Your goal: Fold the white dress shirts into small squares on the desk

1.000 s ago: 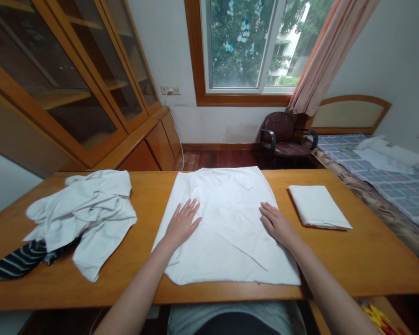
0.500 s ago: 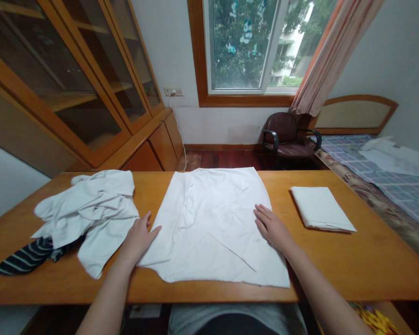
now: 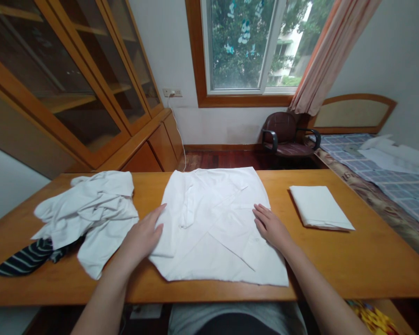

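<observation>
A white shirt (image 3: 219,223) lies spread on the wooden table in front of me, its sleeves laid across the body in creased diagonal folds. At its left side, my left hand (image 3: 143,237) rests against the edge with thumb and fingers apart; that edge is turned slightly inward. My right hand (image 3: 270,228) lies flat on the shirt's right side, its fingers stretched out. Left of my left hand is a crumpled heap of white clothing (image 3: 94,200), with a dark striped tie-like cloth (image 3: 24,257) poking out beneath. On the right sits a neatly folded white garment (image 3: 321,207).
The wooden table (image 3: 356,270) runs across the view. Beyond it stand a glass-door cabinet (image 3: 125,135) at left, a window (image 3: 240,46), a dark red armchair (image 3: 282,135) and a bed with a checked cover (image 3: 380,177) at right. Something yellow (image 3: 373,318) shows below the table's front edge.
My left hand has moved right and a little away from me, and the shirt's left edge has shifted inward with it. The right hand stays in place.
</observation>
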The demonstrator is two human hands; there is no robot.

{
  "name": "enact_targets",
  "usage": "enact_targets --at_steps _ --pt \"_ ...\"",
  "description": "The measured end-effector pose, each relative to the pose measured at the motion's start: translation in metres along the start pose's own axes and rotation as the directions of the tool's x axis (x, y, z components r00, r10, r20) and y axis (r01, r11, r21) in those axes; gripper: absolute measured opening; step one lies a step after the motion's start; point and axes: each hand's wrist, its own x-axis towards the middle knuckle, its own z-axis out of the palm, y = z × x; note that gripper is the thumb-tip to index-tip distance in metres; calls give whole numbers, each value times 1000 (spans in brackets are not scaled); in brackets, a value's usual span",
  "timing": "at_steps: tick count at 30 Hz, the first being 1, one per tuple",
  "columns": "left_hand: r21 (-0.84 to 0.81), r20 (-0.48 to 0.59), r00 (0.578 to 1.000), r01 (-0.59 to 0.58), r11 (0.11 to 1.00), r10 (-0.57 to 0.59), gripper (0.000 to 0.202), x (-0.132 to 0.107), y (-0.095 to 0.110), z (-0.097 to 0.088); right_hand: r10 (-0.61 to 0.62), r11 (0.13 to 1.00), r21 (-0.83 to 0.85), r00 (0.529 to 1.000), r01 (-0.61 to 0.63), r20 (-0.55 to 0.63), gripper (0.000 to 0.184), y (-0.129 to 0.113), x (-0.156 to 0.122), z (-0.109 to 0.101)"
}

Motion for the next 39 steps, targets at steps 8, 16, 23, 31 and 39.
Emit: enact_targets --at_steps 8,16,23,31,39 --pt "136 -99 964 -234 963 248 42 7 112 -22 -10 1000 8 1000 10 -18 40 2 0 1" --pt "-100 -110 883 -467 878 457 36 -4 183 15 -3 1000 -7 1000 3 -10 39 0 0 0" --pt "-346 -2 752 -619 706 659 41 -41 201 65 -16 1000 16 999 17 -33 37 -2 3 -3" --pt "-394 -108 848 -515 761 518 28 -23 155 61 116 987 116 993 -113 -21 31 -30 30 -1" --pt "-486 -191 980 -143 862 55 40 55 69 101 421 795 441 902 -416 92 37 -52 103 28"
